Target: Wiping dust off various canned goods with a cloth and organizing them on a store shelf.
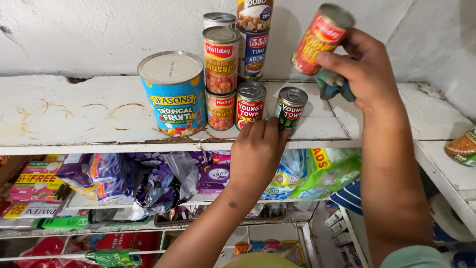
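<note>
My right hand [364, 69] is raised above the white shelf [74, 114] and holds a red can [320, 37] tilted, together with a blue-green cloth [333, 85] bunched under the fingers. My left hand [258, 149] reaches up to the shelf's front edge, its fingertips touching a small green can [291, 106] and close to a small red can [250, 102]. Behind these stand two stacked red cans [221, 59], a taller stack of blue and dark cans [253, 49], and a large blue fruit can [174, 94].
Lower wire shelves hold purple packets [148, 178], sachet strips [34, 183] and green and blue pouches [317, 173]. Another can [462, 146] lies on a side shelf at the right edge. A rough white wall [99, 34] backs the shelf.
</note>
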